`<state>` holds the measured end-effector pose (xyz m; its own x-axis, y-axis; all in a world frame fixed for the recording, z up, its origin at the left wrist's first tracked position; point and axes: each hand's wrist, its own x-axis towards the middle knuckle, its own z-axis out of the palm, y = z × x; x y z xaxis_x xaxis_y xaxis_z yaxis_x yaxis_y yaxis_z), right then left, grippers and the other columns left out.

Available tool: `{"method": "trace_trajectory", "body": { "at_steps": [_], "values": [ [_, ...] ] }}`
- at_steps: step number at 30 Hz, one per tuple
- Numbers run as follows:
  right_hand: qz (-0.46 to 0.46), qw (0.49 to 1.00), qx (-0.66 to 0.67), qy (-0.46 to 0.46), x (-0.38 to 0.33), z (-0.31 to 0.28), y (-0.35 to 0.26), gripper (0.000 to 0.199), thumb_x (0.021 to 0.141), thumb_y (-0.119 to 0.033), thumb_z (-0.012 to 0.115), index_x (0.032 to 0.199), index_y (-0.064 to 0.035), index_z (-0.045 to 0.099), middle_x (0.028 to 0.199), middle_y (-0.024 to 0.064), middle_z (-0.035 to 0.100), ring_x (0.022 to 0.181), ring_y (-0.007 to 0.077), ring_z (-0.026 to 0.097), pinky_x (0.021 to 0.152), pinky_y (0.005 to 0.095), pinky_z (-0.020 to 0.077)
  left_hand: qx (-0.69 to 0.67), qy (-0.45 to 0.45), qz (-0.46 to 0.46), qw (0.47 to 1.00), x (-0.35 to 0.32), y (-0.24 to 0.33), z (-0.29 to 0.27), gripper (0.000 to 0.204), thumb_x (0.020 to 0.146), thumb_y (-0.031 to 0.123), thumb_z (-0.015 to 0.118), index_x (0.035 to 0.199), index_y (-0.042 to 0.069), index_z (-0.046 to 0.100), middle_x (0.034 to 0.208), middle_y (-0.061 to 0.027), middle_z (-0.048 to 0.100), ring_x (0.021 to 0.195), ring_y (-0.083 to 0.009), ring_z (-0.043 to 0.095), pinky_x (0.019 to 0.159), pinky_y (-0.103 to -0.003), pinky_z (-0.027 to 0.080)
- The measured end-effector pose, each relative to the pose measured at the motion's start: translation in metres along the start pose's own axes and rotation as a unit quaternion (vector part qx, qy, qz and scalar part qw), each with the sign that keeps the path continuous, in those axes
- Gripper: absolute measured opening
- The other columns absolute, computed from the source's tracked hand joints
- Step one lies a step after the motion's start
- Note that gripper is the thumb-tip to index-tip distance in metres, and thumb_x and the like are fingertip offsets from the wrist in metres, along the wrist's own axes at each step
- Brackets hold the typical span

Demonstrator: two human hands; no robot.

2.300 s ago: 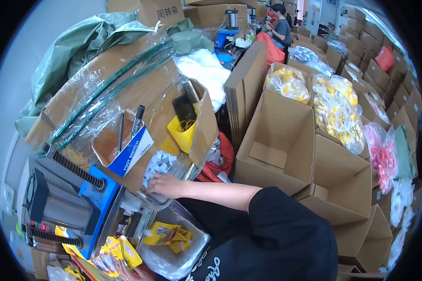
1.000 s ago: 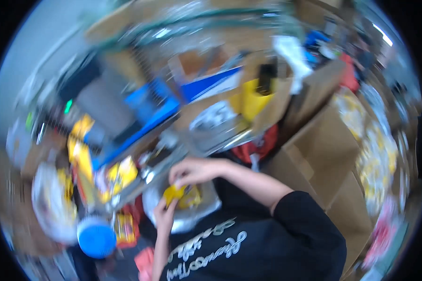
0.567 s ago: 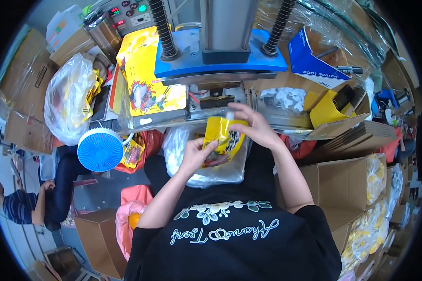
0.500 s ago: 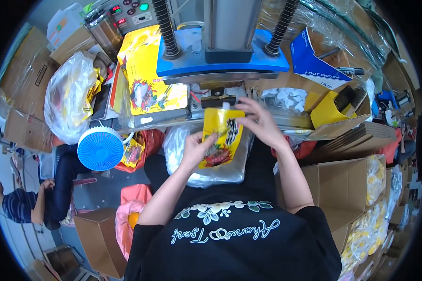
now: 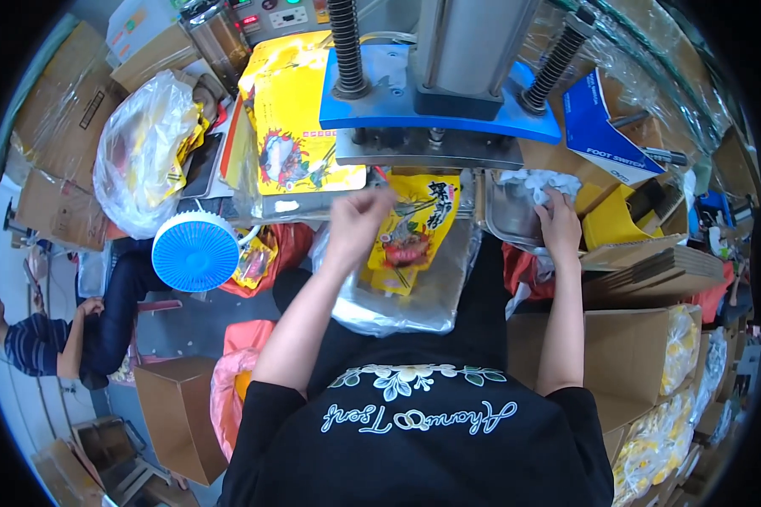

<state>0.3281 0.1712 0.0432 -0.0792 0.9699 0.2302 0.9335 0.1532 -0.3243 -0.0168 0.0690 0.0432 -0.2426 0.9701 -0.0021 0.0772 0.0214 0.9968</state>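
A yellow printed pouch (image 5: pixel 416 224) lies with its top end at the press's lower part and its body hanging toward my lap. My left hand (image 5: pixel 357 226) is closed at the pouch's upper left edge; its curled fingers hide whatever is in them. Below it, another yellow pouch (image 5: pixel 391 282) rests on the clear plastic bag (image 5: pixel 376 314) over my lap. To the right, my right hand (image 5: pixel 560 226) reaches to a shallow metal tray (image 5: pixel 509 221), its bent fingers apart at the small white plastic pieces (image 5: pixel 543 183).
The press's blue plate (image 5: pixel 448 114) and metal bar (image 5: pixel 427 152) stand above the pouch. Large yellow pouches (image 5: pixel 300 127) are stacked left of it, behind a blue fan (image 5: pixel 195 253). Right are a blue-white box (image 5: pixel 604 127) and stacked cardboard (image 5: pixel 659 275). Another person (image 5: pixel 38 342) sits far left.
The pouch has gone from between my hands to the press. My right hand has left it and moved right to the tray. My left hand has shifted up to the pouch's upper edge.
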Motion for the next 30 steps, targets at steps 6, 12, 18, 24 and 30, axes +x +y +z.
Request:
{"method": "trace_trajectory", "body": {
  "at_steps": [6,12,18,24,30],
  "values": [
    [-0.098,0.995,-0.016,0.029,-0.003,0.005,-0.013,0.030,0.087,-0.021,0.062,0.115,-0.0089,0.064,0.106,0.0136,0.059,0.097,0.0358,0.059,0.082,0.0411,0.0479,0.521,0.147,0.225,0.810,-0.009,-0.024,-0.052,0.055,0.081,0.029,0.072,0.130,0.012,0.055,0.141,-0.0120,0.047,0.138,-0.0319,0.033,0.113,-0.053,0.015],
    [-0.093,0.991,0.100,-0.016,-0.003,-0.005,0.006,0.019,0.089,-0.007,0.057,0.105,-0.0016,0.067,0.104,0.0150,0.060,0.095,0.0318,0.061,0.083,0.0377,0.0471,0.368,0.229,0.242,0.868,-0.036,-0.015,-0.063,0.012,0.082,0.007,0.069,0.094,0.006,0.071,0.095,-0.0082,0.069,0.100,-0.0261,0.062,0.103,-0.045,0.034],
    [-0.107,0.951,0.290,-0.032,-0.018,-0.018,-0.047,0.025,0.085,-0.004,0.065,0.109,-0.0020,0.063,0.101,0.0101,0.062,0.092,0.0179,0.062,0.080,0.0291,0.0490,0.036,0.065,0.066,0.995,-0.061,0.003,-0.026,0.010,0.083,0.003,0.071,0.091,-0.003,0.070,0.081,-0.0017,0.066,0.078,-0.0055,0.057,0.070,-0.021,0.044],
    [-0.165,0.891,0.371,-0.203,-0.050,-0.037,-0.137,0.022,0.080,-0.009,0.073,0.098,0.0007,0.066,0.092,0.0059,0.066,0.088,0.0142,0.062,0.081,0.0280,0.0488,0.049,-0.039,0.024,0.998,-0.079,-0.032,0.008,0.015,0.085,0.011,0.072,0.093,-0.002,0.071,0.084,-0.0018,0.066,0.074,-0.0053,0.056,0.065,-0.023,0.045],
    [-0.098,0.847,0.429,-0.299,-0.044,-0.012,-0.135,0.026,0.080,-0.013,0.073,0.103,-0.0012,0.067,0.099,0.0068,0.068,0.090,0.0135,0.063,0.082,0.0279,0.0492,-0.006,-0.066,-0.002,0.998,-0.070,-0.047,0.020,0.022,0.088,0.017,0.068,0.090,-0.005,0.069,0.077,-0.0047,0.067,0.068,-0.0072,0.057,0.062,-0.024,0.046]
  ]
}}
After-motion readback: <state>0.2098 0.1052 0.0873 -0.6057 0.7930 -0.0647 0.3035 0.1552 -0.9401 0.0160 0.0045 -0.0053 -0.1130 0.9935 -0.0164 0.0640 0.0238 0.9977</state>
